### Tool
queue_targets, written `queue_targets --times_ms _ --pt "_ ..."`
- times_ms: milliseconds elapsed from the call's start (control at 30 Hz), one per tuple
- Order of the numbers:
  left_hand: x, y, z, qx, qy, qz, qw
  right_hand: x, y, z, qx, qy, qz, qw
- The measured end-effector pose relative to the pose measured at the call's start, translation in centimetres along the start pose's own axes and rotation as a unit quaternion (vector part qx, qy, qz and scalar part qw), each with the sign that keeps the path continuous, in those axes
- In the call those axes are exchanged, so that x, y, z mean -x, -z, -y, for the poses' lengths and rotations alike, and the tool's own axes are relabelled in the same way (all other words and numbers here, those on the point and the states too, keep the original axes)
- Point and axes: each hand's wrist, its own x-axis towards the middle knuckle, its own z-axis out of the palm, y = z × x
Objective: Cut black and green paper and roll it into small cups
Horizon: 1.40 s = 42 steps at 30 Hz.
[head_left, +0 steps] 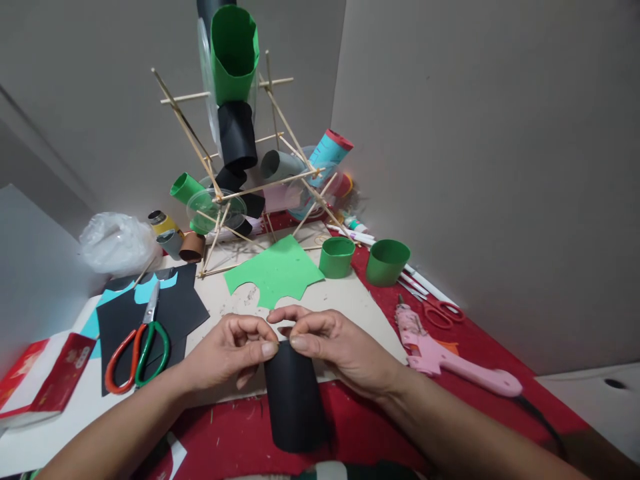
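Note:
A black paper piece (295,403), curved like a tube, hangs between my two hands over the red cloth. My left hand (240,347) pinches its top edge at the left, thumb against forefinger. Close beside it, my right hand (330,343) pinches the same edge, its forefinger reaching over. How the tube's far side meets is hidden. Just beyond my fingers lies a green paper sheet (275,270) with scalloped cut-outs. Two green paper rings, one (337,257) nearer the sheet and another (388,262) to its right, stand upright behind my right hand.
A stick frame (270,183) carrying paper tubes and plastic discs rises at the back. Scissors with red and green handles (140,347) lie on black paper (190,303) at left. At right are a pink glue gun (460,367) with its cord and red-handled scissors (443,313).

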Motion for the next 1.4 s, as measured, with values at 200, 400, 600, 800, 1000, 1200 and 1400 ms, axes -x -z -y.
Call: queue_targets --times_ms 200,400,600,800,1000,1200,1400 --pt "0.0 0.6 0.2 0.003 -0.018 0.001 1.0 0.0 0.5 0.0 0.02 -0.016 -0.014 1.0" --pt "0.3 -0.3 -0.3 0.0 -0.018 -0.011 1.0 0.3 0.3 0.2 0.131 -0.005 -0.043 0.99" --pt "0.2 0.0 0.0 -0.004 0.001 -0.002 1.0 0.2 -0.1 0.1 0.052 -0.02 -0.016 0.998" --pt "0.4 -0.2 -0.7 -0.026 -0.014 -0.004 1.0 0.2 0.3 0.1 0.058 -0.024 -0.015 0.998" --pt "0.3 -0.6 -0.7 -0.02 -0.014 -0.013 1.0 0.1 0.1 0.2 0.099 -0.008 -0.022 0.995" --pt "0.1 0.2 -0.1 -0.036 -0.002 0.002 0.999 0.1 0.2 -0.1 0.003 -0.009 -0.021 1.0" --pt "0.3 0.7 -0.3 -0.018 -0.028 0.01 0.999 0.1 0.4 0.1 0.012 0.002 -0.068 0.998"
